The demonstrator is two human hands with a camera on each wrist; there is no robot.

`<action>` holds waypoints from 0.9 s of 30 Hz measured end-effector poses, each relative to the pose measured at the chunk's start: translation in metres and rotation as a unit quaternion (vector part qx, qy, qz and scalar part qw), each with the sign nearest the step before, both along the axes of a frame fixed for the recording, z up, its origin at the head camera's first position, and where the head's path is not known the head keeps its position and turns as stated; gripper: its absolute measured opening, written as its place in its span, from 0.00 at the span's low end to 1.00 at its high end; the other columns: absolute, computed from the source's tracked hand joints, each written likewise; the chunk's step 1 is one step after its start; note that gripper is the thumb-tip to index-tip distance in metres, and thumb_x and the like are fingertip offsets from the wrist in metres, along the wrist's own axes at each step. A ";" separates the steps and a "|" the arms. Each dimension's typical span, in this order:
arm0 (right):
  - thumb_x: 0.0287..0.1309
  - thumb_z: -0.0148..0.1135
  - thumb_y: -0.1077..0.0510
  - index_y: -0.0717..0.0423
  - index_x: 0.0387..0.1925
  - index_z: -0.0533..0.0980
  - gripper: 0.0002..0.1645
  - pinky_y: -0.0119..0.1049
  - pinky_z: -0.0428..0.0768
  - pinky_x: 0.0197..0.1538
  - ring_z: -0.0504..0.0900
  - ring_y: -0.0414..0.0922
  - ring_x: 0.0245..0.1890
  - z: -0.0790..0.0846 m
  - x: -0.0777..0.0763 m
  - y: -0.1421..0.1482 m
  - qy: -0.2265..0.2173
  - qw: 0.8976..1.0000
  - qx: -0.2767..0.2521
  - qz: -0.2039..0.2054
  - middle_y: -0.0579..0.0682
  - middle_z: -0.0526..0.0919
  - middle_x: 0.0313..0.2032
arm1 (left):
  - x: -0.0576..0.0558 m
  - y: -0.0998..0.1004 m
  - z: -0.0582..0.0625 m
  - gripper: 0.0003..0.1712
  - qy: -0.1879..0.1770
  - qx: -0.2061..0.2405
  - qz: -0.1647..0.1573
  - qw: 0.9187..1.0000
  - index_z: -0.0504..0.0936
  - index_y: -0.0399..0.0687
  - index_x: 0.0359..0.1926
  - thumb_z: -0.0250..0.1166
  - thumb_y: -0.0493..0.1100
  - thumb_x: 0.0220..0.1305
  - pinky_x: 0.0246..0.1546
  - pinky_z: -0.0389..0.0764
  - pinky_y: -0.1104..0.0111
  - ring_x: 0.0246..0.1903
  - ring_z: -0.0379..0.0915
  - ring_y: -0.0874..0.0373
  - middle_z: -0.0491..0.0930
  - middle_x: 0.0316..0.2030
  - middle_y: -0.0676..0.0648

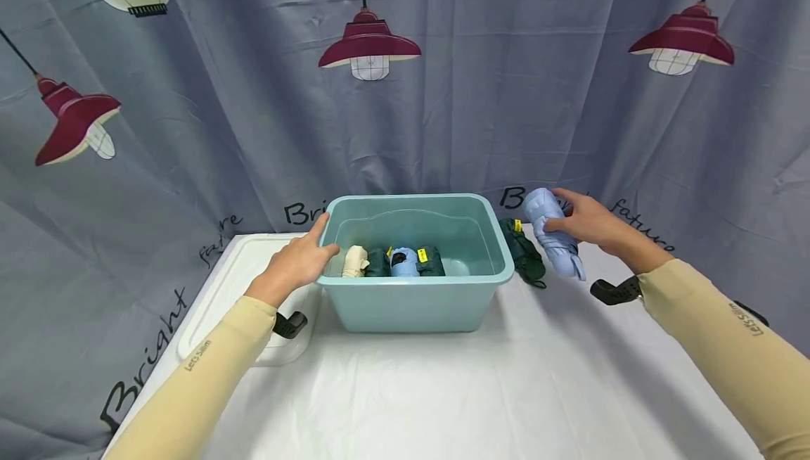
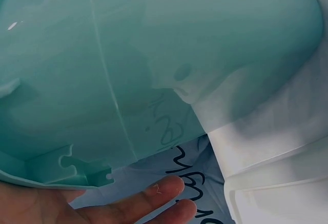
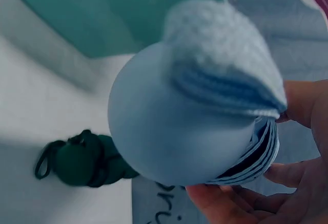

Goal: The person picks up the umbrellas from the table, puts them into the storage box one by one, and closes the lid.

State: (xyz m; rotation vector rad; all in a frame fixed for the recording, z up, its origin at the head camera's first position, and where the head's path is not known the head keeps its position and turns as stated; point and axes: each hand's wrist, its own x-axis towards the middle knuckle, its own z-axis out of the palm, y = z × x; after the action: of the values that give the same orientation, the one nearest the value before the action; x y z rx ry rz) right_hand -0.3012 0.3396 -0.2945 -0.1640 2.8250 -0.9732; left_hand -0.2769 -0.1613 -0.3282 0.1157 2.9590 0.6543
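In my right hand [image 1: 585,222] is a folded light blue umbrella [image 1: 553,231], held to the right of the bin and above the table. Its rounded end faces the camera in the right wrist view, with fingers and thumb around its far side. My left hand [image 1: 296,262] rests at the left rim of the teal plastic bin [image 1: 411,305]. The left wrist view shows its fingers [image 2: 159,190] nearly straight outside the wall. Inside the bin stand a cream umbrella [image 1: 355,262], a light blue umbrella [image 1: 403,263] and dark green umbrellas [image 1: 431,263]. Their lower parts are hidden.
A dark green folded umbrella [image 1: 525,256] lies on the white table [image 1: 443,397] against the bin's right side. At the left lies a white lid [image 1: 218,305], partly under my left arm. Behind the table hangs a grey curtain [image 1: 411,136] printed with lamps.
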 end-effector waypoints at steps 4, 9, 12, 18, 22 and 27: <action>0.65 0.62 0.52 0.60 0.80 0.41 0.54 0.46 0.83 0.47 0.75 0.61 0.55 0.004 0.004 -0.016 -0.008 0.999 -0.039 0.017 0.73 0.69 0.60 | 0.002 -0.004 -0.001 0.47 -0.009 -0.006 0.003 1.000 0.33 0.66 0.81 0.44 0.64 0.70 0.51 0.73 0.43 0.62 0.72 0.36 0.65 0.72 0.33; 0.66 0.61 0.53 0.55 0.81 0.39 0.54 0.49 0.82 0.50 0.74 0.61 0.58 0.016 0.010 -0.029 -0.027 0.997 -0.070 0.031 0.73 0.66 0.64 | 0.003 -0.002 -0.001 0.47 -0.011 -0.014 0.002 1.000 0.34 0.64 0.82 0.45 0.64 0.70 0.49 0.74 0.44 0.60 0.73 0.37 0.66 0.71 0.33; 0.67 0.60 0.53 0.52 0.81 0.39 0.53 0.54 0.80 0.54 0.73 0.63 0.59 0.030 0.012 -0.031 -0.021 0.996 -0.077 0.035 0.73 0.64 0.66 | 0.000 0.002 0.003 0.47 0.001 -0.008 -0.003 1.000 0.34 0.64 0.82 0.45 0.64 0.69 0.50 0.74 0.44 0.60 0.74 0.38 0.68 0.70 0.34; 0.68 0.60 0.52 0.48 0.81 0.40 0.52 0.56 0.80 0.56 0.73 0.62 0.58 0.049 0.011 -0.041 -0.016 0.997 -0.065 0.032 0.71 0.65 0.65 | -0.004 0.004 0.010 0.47 0.007 -0.006 -0.003 1.000 0.34 0.65 0.81 0.45 0.64 0.69 0.53 0.72 0.42 0.62 0.72 0.37 0.66 0.71 0.34; 0.67 0.60 0.51 0.49 0.81 0.40 0.53 0.56 0.80 0.56 0.74 0.62 0.58 0.050 0.007 -0.055 -0.025 0.997 -0.066 0.041 0.71 0.66 0.65 | -0.003 -0.001 0.007 0.47 -0.006 -0.009 0.002 1.000 0.32 0.66 0.81 0.45 0.63 0.70 0.54 0.72 0.41 0.63 0.71 0.37 0.64 0.72 0.34; 0.66 0.61 0.52 0.49 0.81 0.41 0.53 0.56 0.78 0.58 0.73 0.60 0.59 0.050 0.003 -0.071 -0.040 0.996 -0.071 0.043 0.70 0.66 0.65 | -0.003 -0.002 0.003 0.47 -0.009 -0.005 0.001 1.000 0.32 0.67 0.81 0.45 0.63 0.70 0.53 0.72 0.42 0.61 0.72 0.38 0.67 0.71 0.34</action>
State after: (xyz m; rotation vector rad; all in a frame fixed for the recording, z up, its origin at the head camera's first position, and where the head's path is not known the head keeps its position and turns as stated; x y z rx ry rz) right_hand -0.2982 0.2689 -0.2448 -0.2556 2.6521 -1.1354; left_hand -0.2800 -0.1630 -0.3254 0.1072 2.9460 0.6365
